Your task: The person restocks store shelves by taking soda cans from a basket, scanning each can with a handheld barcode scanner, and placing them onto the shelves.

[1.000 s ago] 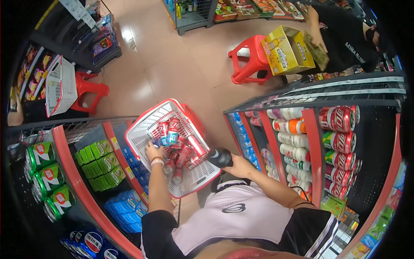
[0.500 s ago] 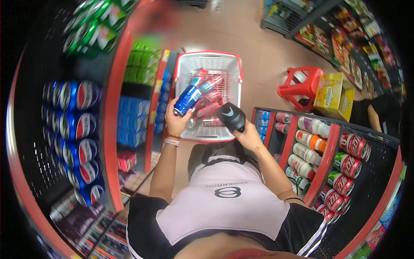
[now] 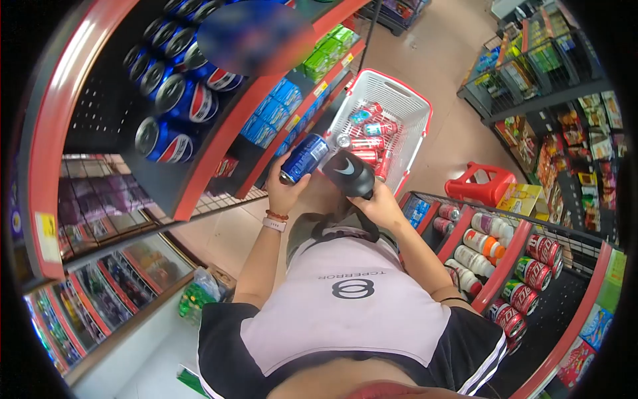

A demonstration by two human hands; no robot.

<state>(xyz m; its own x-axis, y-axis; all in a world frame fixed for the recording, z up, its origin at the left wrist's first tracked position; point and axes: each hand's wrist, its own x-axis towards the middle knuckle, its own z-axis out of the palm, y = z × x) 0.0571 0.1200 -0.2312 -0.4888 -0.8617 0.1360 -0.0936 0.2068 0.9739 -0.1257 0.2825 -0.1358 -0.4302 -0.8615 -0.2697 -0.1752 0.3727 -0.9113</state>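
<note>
My left hand (image 3: 287, 185) is wrapped round a blue can (image 3: 304, 158), which is tilted in front of the left shelf. In my right hand (image 3: 382, 203) is a black object with a white swoosh (image 3: 348, 173), its wide end close to the can. Beyond both hands stands a white basket with a red rim (image 3: 413, 100), holding several red cans (image 3: 367, 142) and a red and light-blue one (image 3: 366, 113). The black object hides part of the basket's near end.
Blue Pepsi cans (image 3: 186, 100) lie on the left shelf, with blue boxes (image 3: 271, 112) beside them. The right shelf holds bottles (image 3: 474, 259) and red cans (image 3: 508, 318). A red stool (image 3: 480, 184) stands beyond it, near a yellow box (image 3: 523, 199).
My view has turned towards the left shelf. The blue can, held low over the basket a second ago, is now raised beside the black object, outside the basket's near left side.
</note>
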